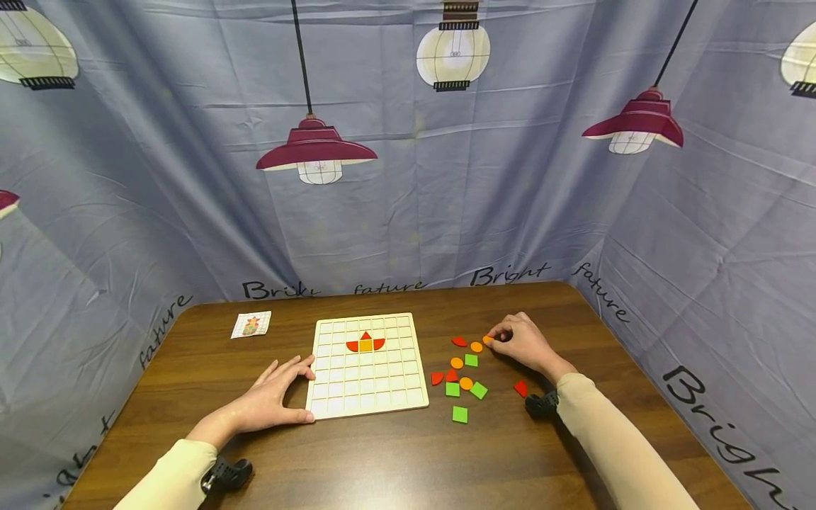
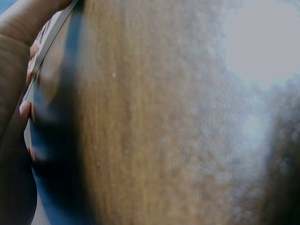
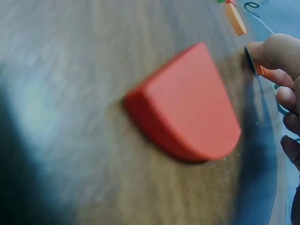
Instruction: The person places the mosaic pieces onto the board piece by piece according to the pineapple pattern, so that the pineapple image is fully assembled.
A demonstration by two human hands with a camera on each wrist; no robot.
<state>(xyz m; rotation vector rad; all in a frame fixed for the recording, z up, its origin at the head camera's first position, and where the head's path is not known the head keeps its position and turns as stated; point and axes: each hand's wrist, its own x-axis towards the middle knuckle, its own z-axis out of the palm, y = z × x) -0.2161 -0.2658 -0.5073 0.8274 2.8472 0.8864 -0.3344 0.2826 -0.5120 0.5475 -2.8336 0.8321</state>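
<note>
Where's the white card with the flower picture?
In the head view, the white card lies near the far left corner of the brown wooden table, left of the white gridded board.

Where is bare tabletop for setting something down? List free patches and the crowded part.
The table is bare on the near side of the grid board, between the picture card and left hand, and beyond the right hand toward the far right corner. Crowded: the strip between board and right hand, scattered with red, orange and green pieces.
</note>
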